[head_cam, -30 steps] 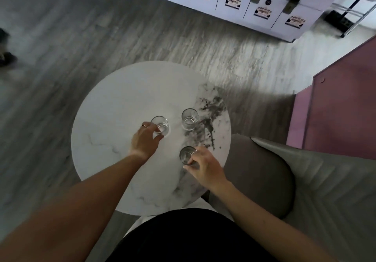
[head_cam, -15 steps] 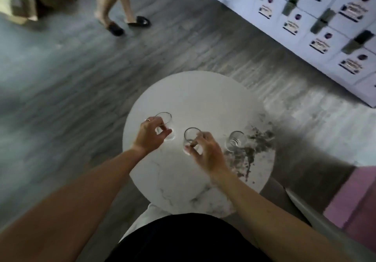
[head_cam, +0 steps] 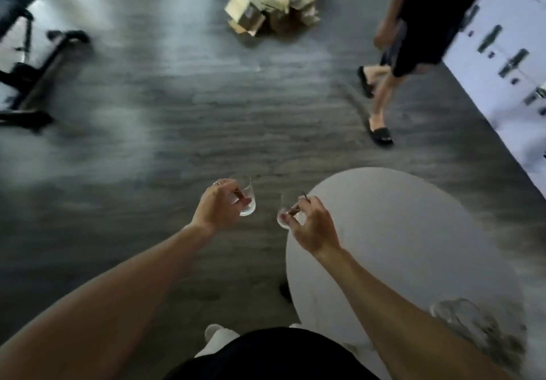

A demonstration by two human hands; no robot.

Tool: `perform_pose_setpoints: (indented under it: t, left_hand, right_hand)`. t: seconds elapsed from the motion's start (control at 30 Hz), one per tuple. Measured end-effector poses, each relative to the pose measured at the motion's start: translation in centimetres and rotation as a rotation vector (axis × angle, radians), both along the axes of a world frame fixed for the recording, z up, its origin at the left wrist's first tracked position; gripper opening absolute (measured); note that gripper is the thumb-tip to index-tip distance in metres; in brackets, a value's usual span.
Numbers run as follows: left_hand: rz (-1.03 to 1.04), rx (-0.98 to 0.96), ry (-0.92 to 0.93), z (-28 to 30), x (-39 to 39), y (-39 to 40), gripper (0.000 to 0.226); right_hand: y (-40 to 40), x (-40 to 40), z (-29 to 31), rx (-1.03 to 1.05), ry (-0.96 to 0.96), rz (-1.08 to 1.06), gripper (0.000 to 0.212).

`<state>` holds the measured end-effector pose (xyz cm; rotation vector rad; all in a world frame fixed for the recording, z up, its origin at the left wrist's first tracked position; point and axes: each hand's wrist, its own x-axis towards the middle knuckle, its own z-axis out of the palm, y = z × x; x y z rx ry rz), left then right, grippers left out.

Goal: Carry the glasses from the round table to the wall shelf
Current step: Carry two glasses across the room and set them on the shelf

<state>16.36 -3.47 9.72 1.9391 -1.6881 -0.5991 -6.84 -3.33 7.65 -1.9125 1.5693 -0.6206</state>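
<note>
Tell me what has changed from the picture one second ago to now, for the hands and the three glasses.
Both hands have lifted a glass off the round table. The left hand carries its glass out over the floor; the right hand holds its glass at the table's edge. The view has swung left. The third glass stays on the table, blurred, by the dark marbling.

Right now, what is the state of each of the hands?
Left hand: closed on a glass, lifted clear of the table.
Right hand: closed on another glass.

Head-worn view, steeply down, floorward
</note>
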Motion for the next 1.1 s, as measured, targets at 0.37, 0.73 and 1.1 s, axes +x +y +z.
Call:
perform_pose_setpoints:
  t: [0.37, 0.73, 1.1]
  left_hand:
    - [0.243, -0.138, -0.043, 6.8, 24.7, 1.9, 0.033]
    - [0.448, -0.22, -0.135, 13.9, 43.2, 4.6, 0.025]
    - [0.72, -0.283, -0.251, 18.3, 61.6, 5.2, 0.028]
  right_hand:
    - [-5.6, 22.7, 8.2, -0.146, -0.064, 0.207, 0.019]
    - [-9.0, 43.3, 16.1, -0.292, -0.104, 0.442, 0.017]
    - [-13.1, 67.6, 19.6, -0.347, -0.178, 0.747, 0.017]
